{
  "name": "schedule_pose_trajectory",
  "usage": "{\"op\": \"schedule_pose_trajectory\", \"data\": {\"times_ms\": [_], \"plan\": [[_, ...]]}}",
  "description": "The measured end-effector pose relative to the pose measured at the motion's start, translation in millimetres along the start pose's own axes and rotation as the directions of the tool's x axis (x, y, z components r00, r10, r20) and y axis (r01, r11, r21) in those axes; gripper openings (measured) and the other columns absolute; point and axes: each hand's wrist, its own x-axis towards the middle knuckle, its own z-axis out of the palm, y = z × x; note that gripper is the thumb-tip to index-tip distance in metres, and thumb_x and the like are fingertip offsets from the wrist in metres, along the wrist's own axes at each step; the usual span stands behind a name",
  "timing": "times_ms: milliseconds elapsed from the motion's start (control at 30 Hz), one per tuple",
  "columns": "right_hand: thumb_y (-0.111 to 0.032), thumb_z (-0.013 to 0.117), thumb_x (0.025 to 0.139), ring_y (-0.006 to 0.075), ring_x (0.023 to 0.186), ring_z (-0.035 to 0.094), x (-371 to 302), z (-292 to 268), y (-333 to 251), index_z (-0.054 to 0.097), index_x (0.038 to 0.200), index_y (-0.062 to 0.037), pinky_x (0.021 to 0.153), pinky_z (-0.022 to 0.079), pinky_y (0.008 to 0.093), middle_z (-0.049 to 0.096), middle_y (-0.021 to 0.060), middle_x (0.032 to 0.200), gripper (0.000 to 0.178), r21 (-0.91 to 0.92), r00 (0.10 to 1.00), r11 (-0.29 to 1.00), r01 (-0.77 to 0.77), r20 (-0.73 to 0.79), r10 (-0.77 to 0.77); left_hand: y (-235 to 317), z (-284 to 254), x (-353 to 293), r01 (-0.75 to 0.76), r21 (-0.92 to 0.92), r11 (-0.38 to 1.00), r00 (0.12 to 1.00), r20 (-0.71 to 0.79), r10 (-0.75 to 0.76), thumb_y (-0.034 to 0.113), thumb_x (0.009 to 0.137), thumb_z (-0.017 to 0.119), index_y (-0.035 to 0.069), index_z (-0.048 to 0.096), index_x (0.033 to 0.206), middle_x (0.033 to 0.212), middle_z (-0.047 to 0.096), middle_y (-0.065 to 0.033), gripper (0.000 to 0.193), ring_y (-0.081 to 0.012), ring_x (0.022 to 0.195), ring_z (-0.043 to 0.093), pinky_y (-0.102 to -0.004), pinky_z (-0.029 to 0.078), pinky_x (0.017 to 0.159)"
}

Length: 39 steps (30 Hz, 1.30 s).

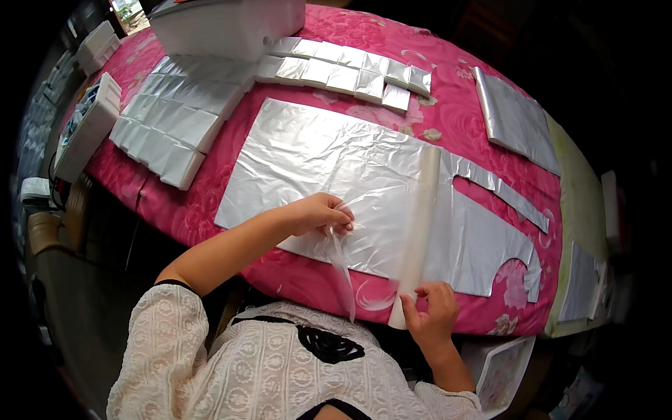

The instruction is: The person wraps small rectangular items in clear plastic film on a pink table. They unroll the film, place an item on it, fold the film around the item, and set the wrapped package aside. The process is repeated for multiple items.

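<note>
A stack of thin, shiny plastic aprons (308, 150) lies flat across the table, its neck and strap end towards the right. Over it rests a long pale tube (417, 238), blurred along its middle, running from far to near. My right hand (432, 313) is at the near end of this tube, thumb against it and fingers curled round. Above the aprons, my left hand (326, 214) is closed in a pinch on a strip of clear plastic film (341, 269), which hangs down towards the table's near edge.
Folded plastic packets in rows (168, 122) cover the table's left, with smaller packets (343, 70) at the back. A white bin (224, 28) stands behind them. Folded silver sheeting (518, 122) lies at the far right. A white crate (507, 371) sits below the near edge.
</note>
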Motion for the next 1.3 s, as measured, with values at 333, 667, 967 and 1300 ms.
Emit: {"op": "schedule_pose_trajectory", "data": {"times_ms": [333,667,967,1300], "plan": [[-0.042,0.068,0.073,0.0358,0.063,0.062,-34.4,5.5,19.2,0.064,0.074,0.0003,0.058,0.048,0.042,0.062,0.0197,0.066,0.042,-0.015,0.793,0.855,-0.518,0.367,0.487,40.6,-79.8,-18.8,0.132,0.44,0.888,0.99,-0.1,-0.098,0.012,0.079,0.062,0.004,0.062,0.091,0.084,0.066,-0.0038,0.014,-0.0108,0.077,0.063,-0.0245,0.047,0.063],[-0.039,0.064,0.075,0.031,0.064,0.064,-34.4,-11.2,28.5,0.065,0.075,-0.0006,0.06,0.05,0.0391,0.065,0.0152,0.066,0.038,0.009,0.721,0.804,-0.595,0.449,0.528,64.2,-18.4,-19.9,-0.179,0.977,0.118,0.608,0.015,0.794,-0.009,0.075,0.05,0.003,0.057,0.101,0.103,0.06,-0.0152,0.03,-0.0313,0.1,0.057,-0.0371,0.045,0.086],[-0.041,0.069,0.075,0.0227,0.06,0.062,-15.4,-22.8,39.5,0.065,0.08,0.0025,0.057,0.047,0.0329,0.063,0.0138,0.065,0.044,-0.017,0.616,0.782,-0.622,0.606,0.503,-14.7,116.8,77.6,-0.378,0.926,0.012,0.677,0.267,0.686,0.02,0.085,0.047,-0.007,0.025,0.137,0.145,0.023,-0.0237,0.063,-0.0355,0.136,0.02,-0.0451,0.014,0.111],[-0.03,0.053,0.092,0.0118,0.084,0.059,153.0,33.9,129.8,0.061,0.1,0.0016,0.075,0.046,0.023,0.063,0.0055,0.091,0.033,0.705,0.755,0.288,-0.648,0.543,0.368,-16.5,121.1,80.7,-0.284,0.95,-0.131,0.737,0.304,0.603,0.026,0.081,0.042,-0.01,0.021,0.138,0.145,0.02,-0.0268,0.071,-0.0372,0.138,0.015,-0.046,0.01,0.112]]}}
